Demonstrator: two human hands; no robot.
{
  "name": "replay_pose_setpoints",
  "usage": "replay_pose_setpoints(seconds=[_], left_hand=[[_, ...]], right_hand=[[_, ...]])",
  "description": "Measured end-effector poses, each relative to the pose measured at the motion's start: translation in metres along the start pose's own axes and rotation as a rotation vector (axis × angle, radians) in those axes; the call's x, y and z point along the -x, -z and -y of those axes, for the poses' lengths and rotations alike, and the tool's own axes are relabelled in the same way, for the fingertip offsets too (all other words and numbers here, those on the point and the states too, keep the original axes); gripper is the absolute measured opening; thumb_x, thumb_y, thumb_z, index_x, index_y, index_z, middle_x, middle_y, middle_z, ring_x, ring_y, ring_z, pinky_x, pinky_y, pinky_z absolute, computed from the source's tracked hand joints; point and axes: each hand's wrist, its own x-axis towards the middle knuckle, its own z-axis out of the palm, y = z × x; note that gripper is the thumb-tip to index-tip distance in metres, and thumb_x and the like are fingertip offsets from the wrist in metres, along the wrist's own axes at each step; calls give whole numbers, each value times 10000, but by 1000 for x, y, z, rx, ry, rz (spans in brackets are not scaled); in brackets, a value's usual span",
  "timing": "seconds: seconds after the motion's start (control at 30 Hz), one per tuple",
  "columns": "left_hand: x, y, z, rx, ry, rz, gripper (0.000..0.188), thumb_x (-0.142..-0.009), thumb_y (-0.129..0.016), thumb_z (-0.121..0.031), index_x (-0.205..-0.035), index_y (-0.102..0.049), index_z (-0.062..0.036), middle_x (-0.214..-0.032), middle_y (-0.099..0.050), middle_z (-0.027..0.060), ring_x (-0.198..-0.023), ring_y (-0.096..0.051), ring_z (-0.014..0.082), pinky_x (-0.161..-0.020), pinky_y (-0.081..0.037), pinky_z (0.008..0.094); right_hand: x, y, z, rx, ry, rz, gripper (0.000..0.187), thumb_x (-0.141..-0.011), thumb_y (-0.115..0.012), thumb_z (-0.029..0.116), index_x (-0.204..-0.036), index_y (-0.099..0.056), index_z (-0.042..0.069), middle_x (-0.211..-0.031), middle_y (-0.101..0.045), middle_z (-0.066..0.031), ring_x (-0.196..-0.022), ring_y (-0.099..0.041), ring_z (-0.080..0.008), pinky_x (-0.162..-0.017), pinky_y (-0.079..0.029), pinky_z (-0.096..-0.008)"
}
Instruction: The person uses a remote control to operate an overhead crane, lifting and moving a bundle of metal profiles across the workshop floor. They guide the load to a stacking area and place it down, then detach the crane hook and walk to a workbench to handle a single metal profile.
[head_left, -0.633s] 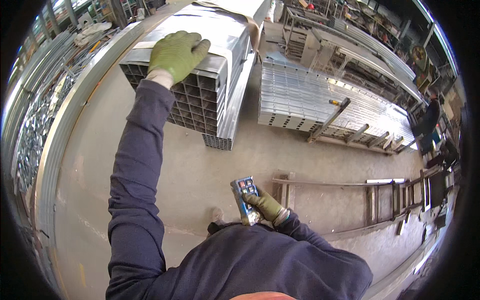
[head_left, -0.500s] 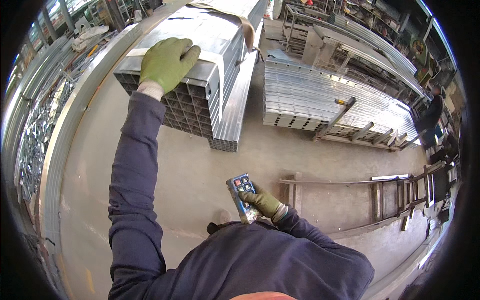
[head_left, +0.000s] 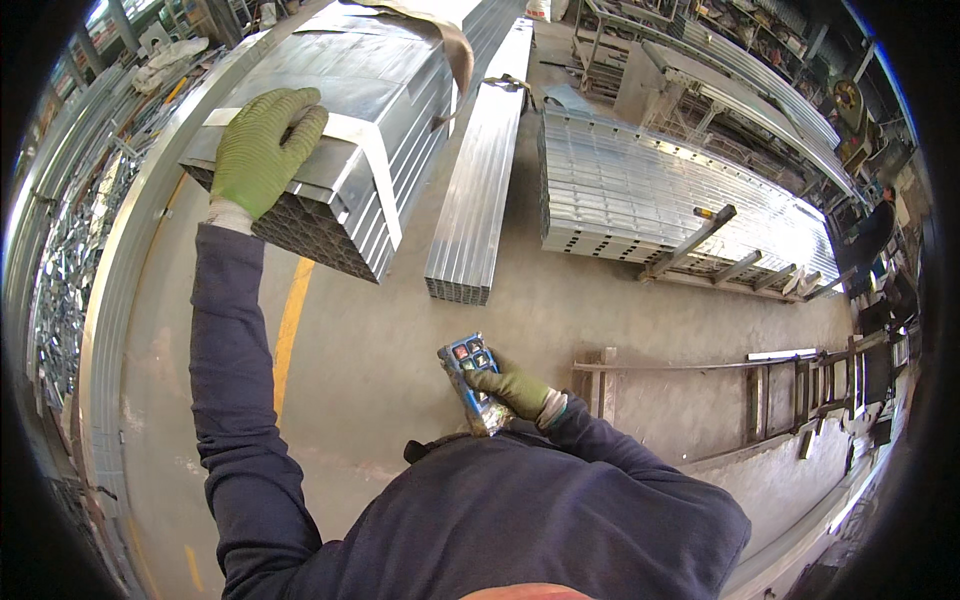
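My left hand (head_left: 266, 155), in a green knitted glove, lies on top of a bundle of square metal tubes (head_left: 345, 75) near its end. Its palm covers part of a white strap (head_left: 375, 150) wrapped round the bundle, and its fingers are stretched over the top. Farther along, a wide brown sling (head_left: 455, 50) passes round the tubes. In front of my body my right hand (head_left: 515, 388), also gloved, grips a blue handheld remote control (head_left: 470, 375) with coloured push buttons. The thumb lies over the buttons; the remaining fingers are mostly hidden behind it.
A narrower tube bundle (head_left: 475, 190) lies right of the strapped one. Beyond it sits a stack of perforated metal profiles (head_left: 670, 190). Metal frames (head_left: 690, 365) lie on the floor at right, long profiles (head_left: 130, 250) run along the left, and a person (head_left: 880, 220) stands far right.
The strapped bundle has shifted left with my left hand on it, and a gap now shows between it and the narrower bundle. The remote control has moved slightly left and up.
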Motion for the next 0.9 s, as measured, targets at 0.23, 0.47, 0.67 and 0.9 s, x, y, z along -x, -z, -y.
replay_pose_setpoints(seconds=[0.23,0.47,0.67,0.9], left_hand=[[-7,-12,19,-13,-2,15,319,-987,-674,-249,-1205,-710,-19,-1173,-710,181,-1077,-682,339,-942,-529,411],[-7,-10,14,33,97,33,314,-993,-676,-238,-1219,-717,-25,-1187,-714,171,-1105,-676,312,-973,-524,388],[-14,-8,9,35,103,51,335,-1021,-654,-270,-1253,-713,-35,-1212,-713,153,-1120,-678,277,-985,-522,372],[-37,-5,24,-6,-88,78,401,-1062,-563,-337,-1361,-666,-90,-1293,-687,130,-1165,-667,271,-1015,-525,391]], right_hand=[[-33,40,37,38,2,13,630,-963,-774,331,-1436,-480,37,-1104,-662,-30,-933,-653,-126,-808,-584,-310],[-38,74,61,51,10,74,584,-973,-763,302,-1430,-494,55,-1124,-662,-36,-944,-649,-128,-816,-584,-315],[-26,93,65,71,-61,79,559,-975,-761,291,-1419,-511,60,-1140,-660,-28,-955,-645,-125,-827,-584,-313],[-2,104,60,-69,-34,-37,607,-1004,-716,335,-1481,-485,42,-1183,-684,-51,-995,-681,-145,-867,-598,-318]])
